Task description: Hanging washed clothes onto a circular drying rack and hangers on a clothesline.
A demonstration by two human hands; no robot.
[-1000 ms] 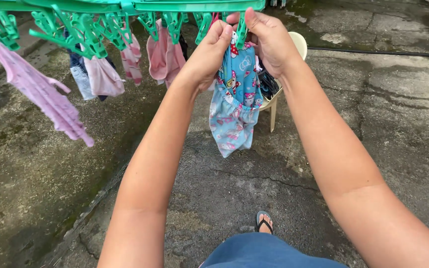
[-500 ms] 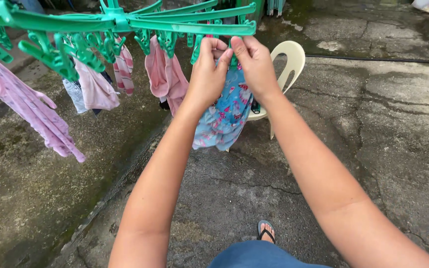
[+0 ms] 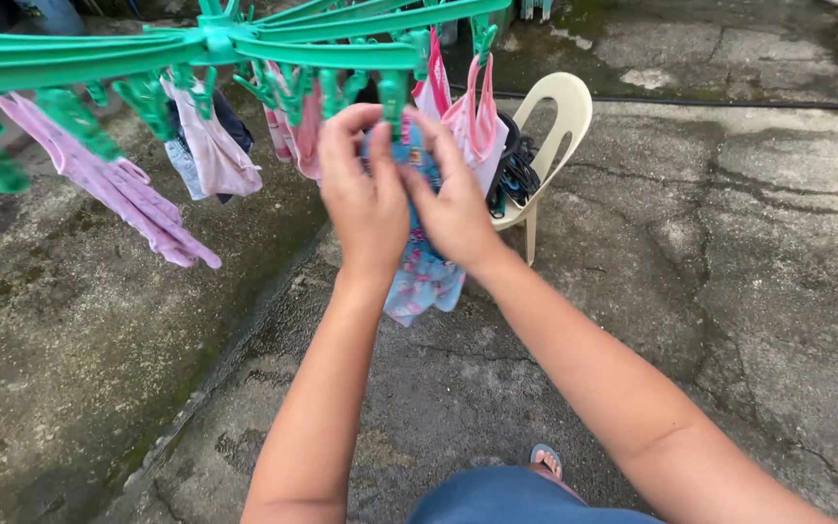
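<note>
- Shorts [image 3: 526, 500], blue, sit at 6 o'clock at the bottom edge, with a sandalled foot [image 3: 546, 459] just beyond on the concrete [image 3: 749, 291].
- Both forearms run up from the bottom edge toward 12 o'clock and meet at the middle of the view.
- Left hand [image 3: 366, 199], at about 11 o'clock from centre, has its fingers curled up at a green clip [image 3: 393, 97] and pinches the top of a blue patterned cloth [image 3: 426, 281].
- Right hand [image 3: 453, 204] touches the left one, thumb side in, and its fingers pinch the same cloth just below the clip.
- The cloth hangs down between and under the hands, its lower end free above the ground, at centre.
- A green hanger [image 3: 244, 44] with many clips spans 9 to 12 o'clock above the hands.
- Pink garment [image 3: 128, 189] hangs at 9 o'clock; a pale one [image 3: 213, 155] and a dark one [image 3: 230, 121] hang near 10 o'clock.
- Pink pieces [image 3: 472, 126] hang at 12 o'clock, just right of the hands.
- A cream plastic chair [image 3: 560, 126] stands at 1 o'clock behind them, dark items [image 3: 514, 175] on its seat.
</note>
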